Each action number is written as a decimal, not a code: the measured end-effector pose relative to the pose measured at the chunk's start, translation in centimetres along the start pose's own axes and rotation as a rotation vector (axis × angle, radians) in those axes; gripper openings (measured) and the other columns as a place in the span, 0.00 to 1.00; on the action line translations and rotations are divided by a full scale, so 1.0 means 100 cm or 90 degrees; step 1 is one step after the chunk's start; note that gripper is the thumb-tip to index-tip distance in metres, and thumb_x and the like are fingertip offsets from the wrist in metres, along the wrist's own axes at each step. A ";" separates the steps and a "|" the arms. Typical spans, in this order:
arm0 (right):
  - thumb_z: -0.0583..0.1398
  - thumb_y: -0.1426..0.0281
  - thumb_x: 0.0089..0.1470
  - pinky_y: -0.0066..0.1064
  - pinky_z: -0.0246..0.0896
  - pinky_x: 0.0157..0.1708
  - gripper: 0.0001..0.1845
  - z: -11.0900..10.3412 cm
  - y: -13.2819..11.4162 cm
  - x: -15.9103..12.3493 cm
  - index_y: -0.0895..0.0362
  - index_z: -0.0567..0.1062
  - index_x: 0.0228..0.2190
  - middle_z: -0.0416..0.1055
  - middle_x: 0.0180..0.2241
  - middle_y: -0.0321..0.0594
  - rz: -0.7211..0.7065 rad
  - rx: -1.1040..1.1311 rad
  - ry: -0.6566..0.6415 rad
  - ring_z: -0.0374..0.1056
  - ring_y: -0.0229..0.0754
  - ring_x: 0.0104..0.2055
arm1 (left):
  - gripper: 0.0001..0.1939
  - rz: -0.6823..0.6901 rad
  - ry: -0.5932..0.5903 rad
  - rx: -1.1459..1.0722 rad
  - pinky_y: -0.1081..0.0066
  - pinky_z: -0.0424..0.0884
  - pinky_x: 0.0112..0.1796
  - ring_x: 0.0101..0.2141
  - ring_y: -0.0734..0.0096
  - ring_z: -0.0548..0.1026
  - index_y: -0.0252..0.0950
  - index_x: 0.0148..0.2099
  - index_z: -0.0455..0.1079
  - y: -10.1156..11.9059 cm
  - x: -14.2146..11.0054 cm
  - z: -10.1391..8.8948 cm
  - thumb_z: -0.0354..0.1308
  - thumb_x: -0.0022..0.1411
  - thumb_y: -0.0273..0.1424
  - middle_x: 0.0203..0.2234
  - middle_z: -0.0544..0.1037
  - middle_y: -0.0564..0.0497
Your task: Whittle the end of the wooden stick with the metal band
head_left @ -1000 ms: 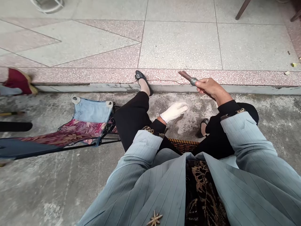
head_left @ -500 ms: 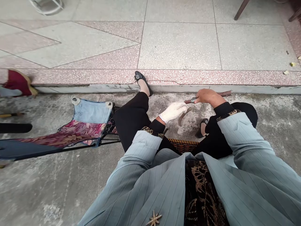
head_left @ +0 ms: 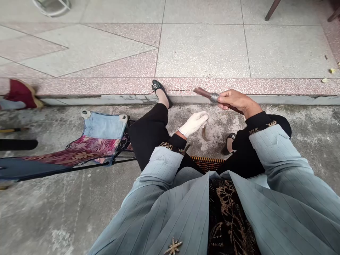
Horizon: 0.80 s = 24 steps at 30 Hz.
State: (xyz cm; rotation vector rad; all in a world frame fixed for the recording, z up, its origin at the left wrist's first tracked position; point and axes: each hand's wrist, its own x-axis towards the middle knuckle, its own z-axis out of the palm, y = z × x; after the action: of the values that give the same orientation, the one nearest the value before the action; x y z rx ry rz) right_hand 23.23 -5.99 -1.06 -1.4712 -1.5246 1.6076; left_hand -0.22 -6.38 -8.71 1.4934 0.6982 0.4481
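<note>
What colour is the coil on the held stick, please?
The coil is silvery grey, clearest in the head view.

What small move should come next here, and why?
Probably a slight turn of the stick by the right hand: it grips the stick beside a wound coil of wire, and the gloved left hand is apart from the stick. Whether the left hand pinches anything is unclear.

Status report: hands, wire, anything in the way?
Right hand gripping stick, wire wound around it. Left hand gloved, closed; contents unclear. Brown piece close by, unclear if held. Gap between hands looks unobstructed.
</note>
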 end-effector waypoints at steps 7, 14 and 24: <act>0.64 0.56 0.54 0.27 0.55 0.23 0.21 0.001 0.018 0.021 0.61 0.80 0.38 0.72 0.24 0.39 0.091 -0.114 0.172 0.59 0.33 0.21 | 0.20 0.025 -0.030 0.240 0.73 0.64 0.33 0.28 0.74 0.67 0.33 0.34 0.70 0.009 0.000 -0.001 0.46 0.67 0.43 0.26 0.72 0.52; 0.63 0.55 0.55 0.34 0.58 0.32 0.21 0.007 0.010 0.024 0.57 0.82 0.42 0.77 0.38 0.49 0.211 -0.568 0.107 0.70 0.49 0.38 | 0.19 0.044 -0.022 0.346 0.72 0.64 0.38 0.34 0.69 0.71 0.33 0.35 0.72 0.011 -0.001 -0.001 0.47 0.66 0.42 0.31 0.75 0.50; 0.70 0.58 0.48 0.31 0.54 0.31 0.21 0.020 0.018 0.012 0.66 0.81 0.32 0.69 0.18 0.39 0.262 -0.389 -0.340 0.61 0.36 0.25 | 0.21 0.011 -0.007 0.239 0.71 0.67 0.38 0.36 0.68 0.72 0.32 0.42 0.73 0.005 -0.003 -0.007 0.49 0.65 0.45 0.36 0.78 0.48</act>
State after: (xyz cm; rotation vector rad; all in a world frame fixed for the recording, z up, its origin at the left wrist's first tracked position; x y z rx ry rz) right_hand 21.68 -6.19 -3.55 -1.8603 -2.2802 1.9927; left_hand -0.84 -6.04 -8.13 1.8530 0.7913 0.3332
